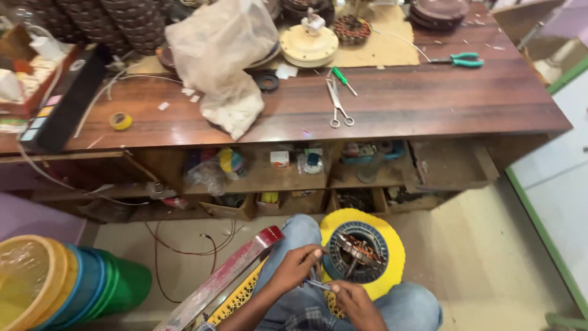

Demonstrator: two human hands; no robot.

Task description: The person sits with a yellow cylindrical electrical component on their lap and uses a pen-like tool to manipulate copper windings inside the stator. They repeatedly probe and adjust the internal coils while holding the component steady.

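A round motor stator (357, 251) with copper windings rests on a yellow disc-shaped stand (392, 257) between my knees. My left hand (297, 265) pinches at the stator's left rim. Just below it, my right hand (352, 300) grips a thin metal tool (318, 284) whose tip points toward my left hand. I am seated, with blue jeans visible under both hands.
A wooden workbench (429, 101) ahead carries scissors (339, 107), a green screwdriver (344, 80), green pliers (460, 60), a cream motor housing (309, 43), a plastic bag (223, 55) and yellow tape (120, 121). Stacked plastic buckets (67, 285) sit at left; a red-and-metal bar (223, 279) leans by my knee.
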